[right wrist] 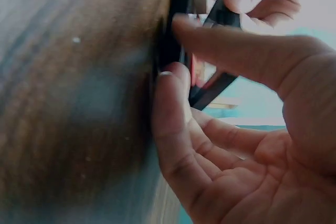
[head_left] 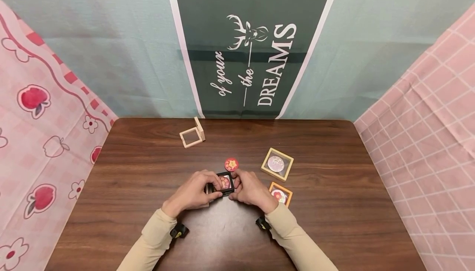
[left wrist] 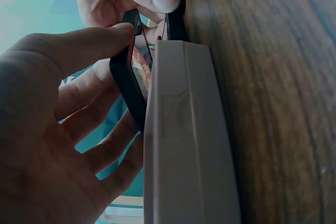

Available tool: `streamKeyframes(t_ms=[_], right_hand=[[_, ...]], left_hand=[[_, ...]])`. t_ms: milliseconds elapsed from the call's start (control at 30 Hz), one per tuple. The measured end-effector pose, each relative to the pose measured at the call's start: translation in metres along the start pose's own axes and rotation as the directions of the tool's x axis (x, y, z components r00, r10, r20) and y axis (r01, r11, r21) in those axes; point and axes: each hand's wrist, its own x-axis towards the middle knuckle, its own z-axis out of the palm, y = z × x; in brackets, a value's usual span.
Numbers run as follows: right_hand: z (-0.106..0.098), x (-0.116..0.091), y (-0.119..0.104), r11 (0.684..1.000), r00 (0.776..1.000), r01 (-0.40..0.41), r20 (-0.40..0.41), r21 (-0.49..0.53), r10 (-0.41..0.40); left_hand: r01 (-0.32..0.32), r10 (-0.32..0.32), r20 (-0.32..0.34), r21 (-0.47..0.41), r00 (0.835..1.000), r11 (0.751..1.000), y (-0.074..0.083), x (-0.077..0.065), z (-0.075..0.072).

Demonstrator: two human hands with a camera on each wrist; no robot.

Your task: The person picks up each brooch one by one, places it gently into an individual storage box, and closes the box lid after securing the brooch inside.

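Note:
Between the two hands is a small black display frame [head_left: 224, 195] with two hinged halves and clear windows, a reddish round badge [head_left: 224, 182] inside. My left hand [head_left: 193, 189] pinches the raised half, its thumb on the black edge [left wrist: 126, 77] in the left wrist view. Against the lower half [right wrist: 170, 51], flat on the table, my right hand [head_left: 253, 189] holds the side with thumb and fingers. The halves stand apart at an angle. A pale, light-coloured frame or case [left wrist: 184, 129] lies beside the left hand, mostly hidden from the head view.
A red badge with a yellow star [head_left: 231, 164] lies just beyond the black frame. Farther left stands an open pale wooden frame [head_left: 191, 137]. To the right lie a yellow frame [head_left: 265, 166] and an orange frame [head_left: 287, 195], partly behind the right wrist, each holding a badge.

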Motion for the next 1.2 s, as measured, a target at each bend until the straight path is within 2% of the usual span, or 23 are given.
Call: streamKeyframes(t_ms=[200,400,700,933,1200], right_hand=[[-0.002,0.001,0.0,0.998,0.999,-0.045,0.015,-0.046,0.046],[-0.005,0.001,0.0,0.998,0.998,-0.053,0.044,-0.03,0.054],[-0.006,0.0,-0.001,0.999,0.999,-0.033,0.042,-0.041,0.035],[-0.004,0.0,-0.002,0.998,0.998,-0.048,0.03,-0.032,0.049],[-0.003,0.001,-0.003,0.998,0.998,-0.06,0.022,-0.024,0.061]], left_hand=[[-0.013,0.013,-0.008,0.021,1.0,1.0,-0.001,0.0,0.004],[-0.021,0.022,-0.007,0.04,1.0,0.999,-0.002,0.0,0.006],[-0.103,0.106,-0.036,0.084,0.994,0.991,-0.004,0.002,0.01],[-0.057,0.059,-0.014,0.097,0.998,0.994,-0.003,0.0,0.011],[-0.074,0.077,-0.032,0.089,0.997,0.993,-0.003,0.001,0.013]])
